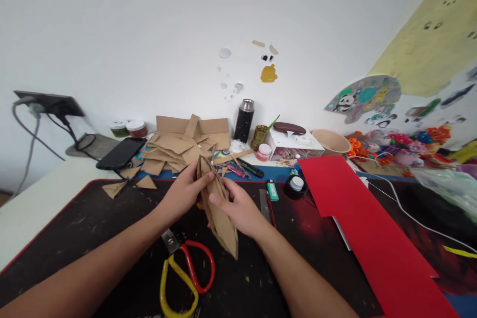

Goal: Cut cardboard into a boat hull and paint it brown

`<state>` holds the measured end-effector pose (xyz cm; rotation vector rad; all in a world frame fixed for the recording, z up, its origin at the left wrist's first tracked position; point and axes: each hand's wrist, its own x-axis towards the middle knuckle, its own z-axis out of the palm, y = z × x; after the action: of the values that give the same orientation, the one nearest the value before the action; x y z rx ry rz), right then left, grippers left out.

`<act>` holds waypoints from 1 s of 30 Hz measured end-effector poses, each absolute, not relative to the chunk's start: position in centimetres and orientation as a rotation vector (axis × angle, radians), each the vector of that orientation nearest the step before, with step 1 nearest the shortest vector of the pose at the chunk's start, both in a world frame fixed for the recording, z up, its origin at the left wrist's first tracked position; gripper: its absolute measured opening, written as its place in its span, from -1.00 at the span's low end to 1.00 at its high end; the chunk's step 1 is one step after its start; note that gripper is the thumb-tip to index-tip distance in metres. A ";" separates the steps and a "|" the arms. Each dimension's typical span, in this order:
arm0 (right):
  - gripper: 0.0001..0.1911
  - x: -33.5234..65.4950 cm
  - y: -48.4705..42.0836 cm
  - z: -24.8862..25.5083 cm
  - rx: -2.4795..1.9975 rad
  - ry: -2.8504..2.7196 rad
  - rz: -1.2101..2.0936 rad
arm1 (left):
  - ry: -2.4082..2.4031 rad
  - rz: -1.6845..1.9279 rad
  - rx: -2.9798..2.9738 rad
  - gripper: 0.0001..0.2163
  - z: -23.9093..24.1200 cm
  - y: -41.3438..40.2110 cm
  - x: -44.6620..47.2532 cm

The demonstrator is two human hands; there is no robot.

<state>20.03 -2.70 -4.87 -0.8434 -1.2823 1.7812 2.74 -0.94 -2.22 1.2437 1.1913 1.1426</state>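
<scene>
A long, pointed piece of folded cardboard [219,213] is held between my two hands above the dark mat. My left hand [188,184] grips its upper left side, thumb on the front face. On the right edge, my right hand [240,206] closes round it with the thumb lying across the front. The lower tip points down toward me. Below and left of it, scissors [188,268] with one red and one yellow handle lie on the mat, their blades partly under my left forearm. Fingers behind the cardboard are hidden.
Behind my hands is a pile of cardboard scraps [175,146] beside a phone [121,153] and a black thermos [244,121]. A lighter [272,190], a ruler [265,203] and a large red sheet [368,228] lie to the right. A white cable [398,201] runs at far right.
</scene>
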 end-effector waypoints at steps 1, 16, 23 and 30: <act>-0.36 20.0 -2.7 -4.9 -0.858 -1.326 1.732 | 1.177 1.142 1.256 -0.57 -2.3 -0.9 2.7; -0.50 20.6 -2.0 -5.0 -0.921 -1.661 1.367 | 1.245 0.976 1.484 -0.76 -1.6 -0.5 1.7; -0.52 20.6 -2.2 -4.9 -0.976 -1.710 1.297 | 1.293 0.959 1.511 -0.74 -1.9 -0.3 1.5; -0.46 20.4 -2.4 -4.8 -0.983 -1.725 1.298 | 1.408 0.953 1.646 -0.74 -1.9 -0.5 1.7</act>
<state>20.40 -2.43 -4.81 -0.9828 -1.7252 1.2979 1.74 -0.47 -1.94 1.6461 1.4076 0.9530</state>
